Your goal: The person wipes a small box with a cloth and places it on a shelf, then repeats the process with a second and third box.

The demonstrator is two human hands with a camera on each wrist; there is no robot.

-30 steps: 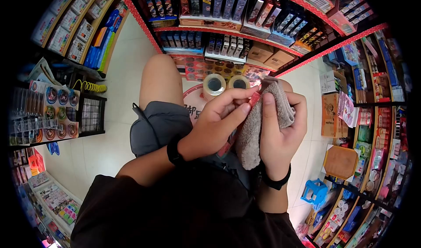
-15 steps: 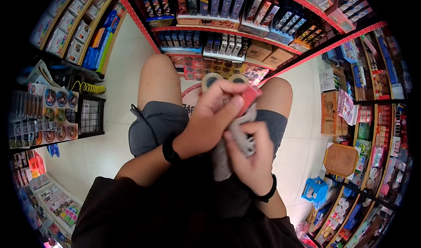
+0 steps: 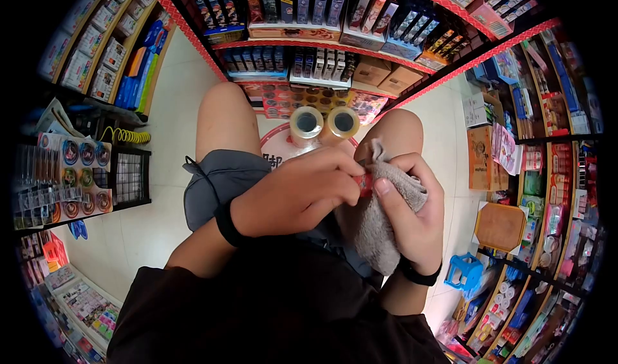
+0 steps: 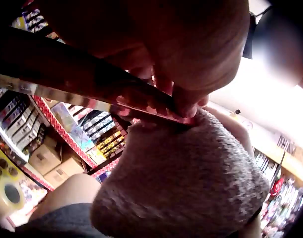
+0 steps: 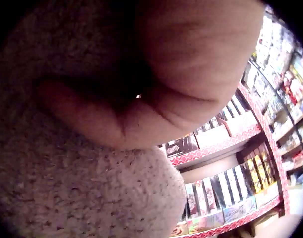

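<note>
In the head view my left hand (image 3: 299,193) pinches a flat, narrow package with a red end (image 3: 365,185), its back turned up and hiding most of it. From the left wrist the package (image 4: 99,87) looks long and thin, with a shiny edge; its exact kind cannot be told. My right hand (image 3: 418,219) grips a folded grey towel (image 3: 380,235), thumb on top, right against the package's red end. The towel (image 4: 181,173) drapes below that end in the left wrist view. Seen from the right wrist, fingers press into the towel (image 5: 92,183).
Two rolls of clear tape (image 3: 306,123) (image 3: 343,123) stand on a round red-and-white surface (image 3: 275,142) between the knees. Ahead is a red-trimmed shelf (image 3: 302,43) of boxed goods. A blue stool (image 3: 463,272) and a cardboard box (image 3: 487,158) sit at the right.
The towel went down and left along the package, then came back up and right to its red end. My left hand has rolled over, back now upward, and sits lower.
</note>
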